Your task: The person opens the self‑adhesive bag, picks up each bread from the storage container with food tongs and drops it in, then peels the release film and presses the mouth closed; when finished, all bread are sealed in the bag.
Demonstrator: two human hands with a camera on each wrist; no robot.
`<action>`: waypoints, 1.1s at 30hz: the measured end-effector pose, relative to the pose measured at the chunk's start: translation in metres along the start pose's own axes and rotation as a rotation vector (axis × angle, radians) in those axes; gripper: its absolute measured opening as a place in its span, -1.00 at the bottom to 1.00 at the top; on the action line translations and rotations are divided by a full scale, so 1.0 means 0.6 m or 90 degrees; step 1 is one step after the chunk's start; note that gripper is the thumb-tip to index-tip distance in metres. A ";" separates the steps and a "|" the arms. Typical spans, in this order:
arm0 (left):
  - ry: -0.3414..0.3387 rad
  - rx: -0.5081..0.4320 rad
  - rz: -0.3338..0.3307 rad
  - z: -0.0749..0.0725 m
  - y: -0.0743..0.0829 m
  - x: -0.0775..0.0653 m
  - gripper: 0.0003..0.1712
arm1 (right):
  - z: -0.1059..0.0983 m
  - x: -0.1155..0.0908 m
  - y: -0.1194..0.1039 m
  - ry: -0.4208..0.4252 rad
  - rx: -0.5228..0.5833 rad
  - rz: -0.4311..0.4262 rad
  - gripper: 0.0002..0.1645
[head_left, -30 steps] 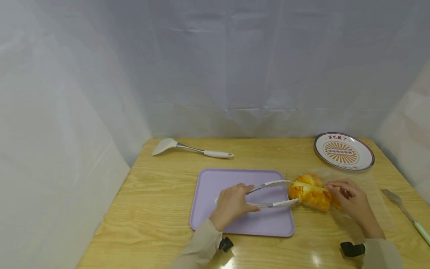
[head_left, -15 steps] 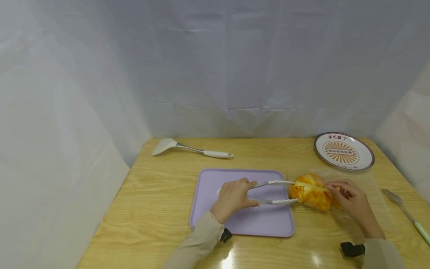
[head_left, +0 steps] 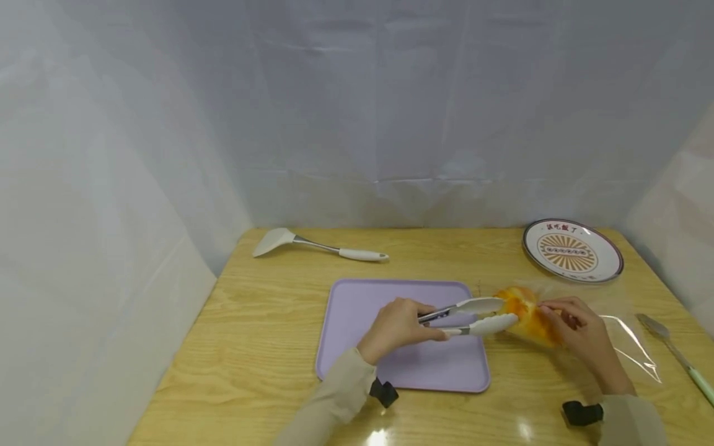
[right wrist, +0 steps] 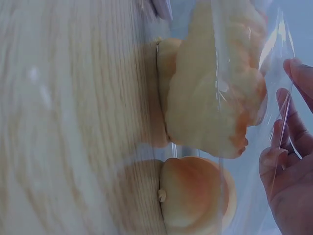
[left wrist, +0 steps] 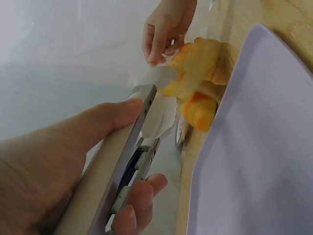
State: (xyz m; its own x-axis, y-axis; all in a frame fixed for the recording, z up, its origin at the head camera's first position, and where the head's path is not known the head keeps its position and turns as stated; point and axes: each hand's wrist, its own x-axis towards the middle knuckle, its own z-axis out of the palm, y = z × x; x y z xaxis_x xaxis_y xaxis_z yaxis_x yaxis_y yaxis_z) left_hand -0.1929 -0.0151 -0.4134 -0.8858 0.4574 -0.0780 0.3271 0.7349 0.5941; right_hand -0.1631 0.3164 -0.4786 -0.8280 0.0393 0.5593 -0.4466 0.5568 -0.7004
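Observation:
My left hand (head_left: pixel 398 328) grips a pair of tongs (head_left: pixel 484 305) with white scalloped heads and metal arms. The tong heads are spread apart and reach right up to golden bread (head_left: pixel 538 325). The bread lies in a clear plastic bag (right wrist: pixel 222 73), and the right wrist view shows a large ragged-edged piece beside a rounder bun (right wrist: pixel 188 193). My right hand (head_left: pixel 580 328) pinches the bag's thin film between thumb and fingers, holding it raised over the bread. From the left wrist, one tong head (left wrist: pixel 159 76) overlaps the upper bread, partly hiding it.
A lilac tray (head_left: pixel 346 303) lies under the left hand and tongs. Behind it is a white-headed turner (head_left: pixel 362 254). A patterned plate (head_left: pixel 605 254) sits at the back right, and a spatula with a green handle (head_left: pixel 700 384) lies at the right edge.
The tongs have moved right and turned, so the heads' broad faces show. The upper bread has shifted and tilted, and the bag's edge now gleams right of my right hand, which stays nearly still.

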 end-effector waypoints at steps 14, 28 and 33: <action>0.134 0.347 0.101 0.004 -0.008 -0.003 -0.25 | 0.003 0.003 -0.003 0.010 0.002 -0.060 -0.85; 0.116 0.477 0.197 -0.014 -0.003 0.030 -0.23 | 0.005 0.002 0.001 0.001 0.007 -0.075 -0.82; 0.110 0.477 0.218 -0.012 -0.009 0.036 -0.26 | 0.004 -0.001 -0.003 0.000 0.008 -0.029 -0.87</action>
State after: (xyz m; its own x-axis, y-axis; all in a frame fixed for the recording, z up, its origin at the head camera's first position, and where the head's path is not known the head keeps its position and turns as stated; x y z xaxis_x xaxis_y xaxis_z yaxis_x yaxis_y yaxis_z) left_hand -0.2160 -0.0126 -0.4125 -0.7160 0.6773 0.1691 0.6647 0.7355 -0.1315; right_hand -0.1628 0.3132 -0.4787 -0.8070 0.0146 0.5904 -0.4874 0.5481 -0.6797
